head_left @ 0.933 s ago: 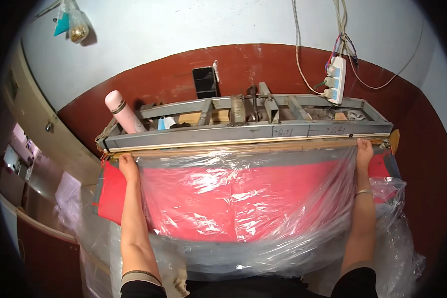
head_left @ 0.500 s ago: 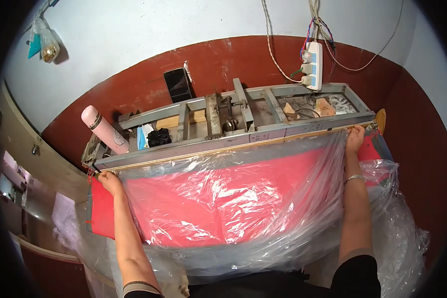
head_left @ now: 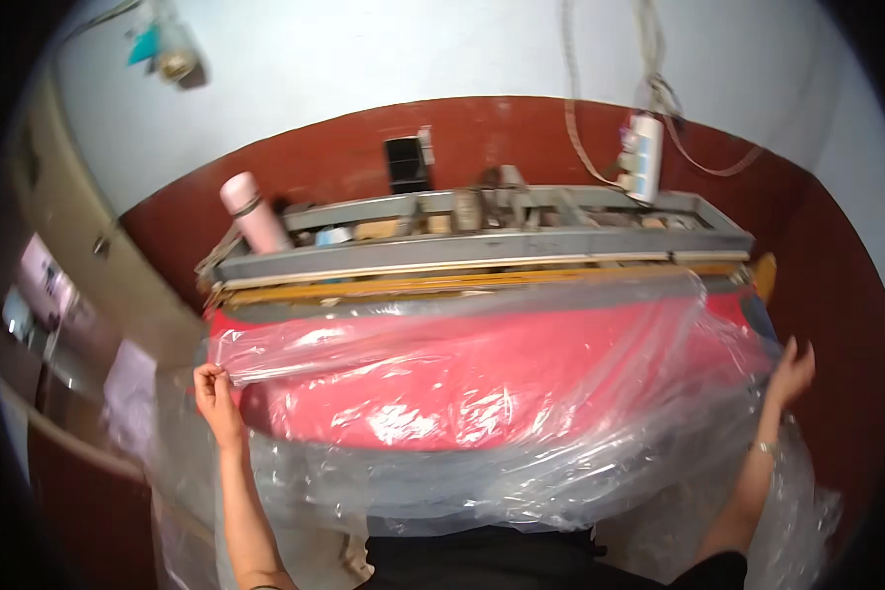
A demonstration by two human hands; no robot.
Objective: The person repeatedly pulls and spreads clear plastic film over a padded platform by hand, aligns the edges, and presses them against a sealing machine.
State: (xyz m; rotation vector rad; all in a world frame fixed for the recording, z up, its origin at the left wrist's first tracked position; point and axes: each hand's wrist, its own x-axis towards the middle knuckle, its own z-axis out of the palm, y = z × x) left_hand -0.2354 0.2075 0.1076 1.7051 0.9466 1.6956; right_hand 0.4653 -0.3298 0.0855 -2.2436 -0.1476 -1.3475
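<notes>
Clear plastic sheeting (head_left: 442, 393) lies in wrinkled folds over a red surface with a grey border (head_left: 580, 344). At the left end my left hand (head_left: 214, 398) is closed, pinching the edge of the sheeting, which is drawn into a taut fold there. Off the right end my right hand (head_left: 790, 376) is raised with its fingers apart, beside the border of the red surface; it is somewhat blurred and appears to hold nothing. Beyond the sheeting runs a long grey metal frame (head_left: 482, 246), with a yellow-orange strip (head_left: 482, 285) below its front edge.
A pink bottle (head_left: 256, 214) leans on the frame's left end. A black phone-like slab (head_left: 406, 162) stands against the red and white wall. A white power strip (head_left: 643, 157) hangs by cords at the right. More loose plastic (head_left: 796, 511) drapes down at the right.
Both hands have left the metal frame's front edge and come nearer to me. My right hand has spread its fingers. A gap with the yellow-orange strip now shows under the frame; the view has shifted.
</notes>
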